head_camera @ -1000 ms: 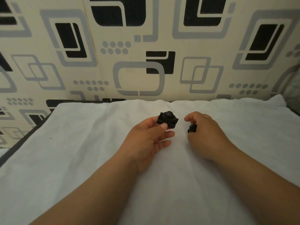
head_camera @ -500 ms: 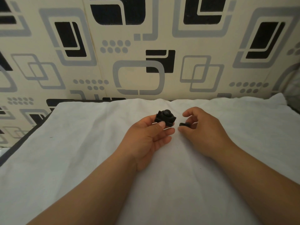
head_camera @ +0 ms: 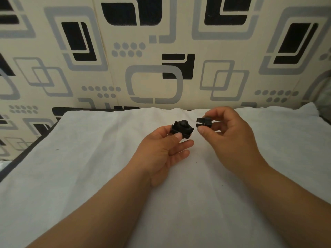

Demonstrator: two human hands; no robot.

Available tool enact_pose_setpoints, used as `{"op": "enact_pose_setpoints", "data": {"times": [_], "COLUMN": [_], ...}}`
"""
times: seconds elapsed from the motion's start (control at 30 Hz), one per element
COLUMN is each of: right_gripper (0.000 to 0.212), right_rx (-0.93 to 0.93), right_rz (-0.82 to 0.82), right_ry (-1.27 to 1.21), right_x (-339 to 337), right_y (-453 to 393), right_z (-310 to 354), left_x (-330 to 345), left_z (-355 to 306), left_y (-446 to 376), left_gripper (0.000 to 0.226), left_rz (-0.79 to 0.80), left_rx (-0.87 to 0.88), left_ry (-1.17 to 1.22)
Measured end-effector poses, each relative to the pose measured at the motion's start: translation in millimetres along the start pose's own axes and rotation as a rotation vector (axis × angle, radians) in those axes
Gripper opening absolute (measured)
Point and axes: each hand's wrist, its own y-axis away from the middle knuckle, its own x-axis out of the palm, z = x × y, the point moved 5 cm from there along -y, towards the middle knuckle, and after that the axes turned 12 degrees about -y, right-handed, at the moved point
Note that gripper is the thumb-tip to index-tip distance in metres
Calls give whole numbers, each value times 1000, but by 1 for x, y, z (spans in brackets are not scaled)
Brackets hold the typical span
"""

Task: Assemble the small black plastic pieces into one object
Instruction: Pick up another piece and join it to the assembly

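My left hand pinches a black plastic block between thumb and fingertips; the block is squarish with a rounded knob on top. My right hand holds a smaller black plastic piece between thumb and forefinger, its notched end pointing left toward the block. A narrow gap separates the two pieces, and both are raised a little above the white cloth.
The white cloth covers a soft surface that ends at a dark edge on the left. Behind it rises a cream wall patterned with grey and black shapes. A pale cushion corner shows at the far right.
My right hand lifted the small piece off the cloth and turned it toward the block. My left hand and its block stayed nearly still.
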Motion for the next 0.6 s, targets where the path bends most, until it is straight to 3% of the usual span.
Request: {"op": "enact_pose_setpoints", "data": {"times": [0.6], "right_gripper": [33], "right_rx": [-64], "right_rz": [43], "right_ry": [-68], "right_x": [3], "right_y": [4], "right_z": [7], "left_x": [-1], "left_z": [-3], "left_y": [3], "left_gripper": [22], "left_rz": [-1], "left_rx": [29], "left_ry": [-91]}}
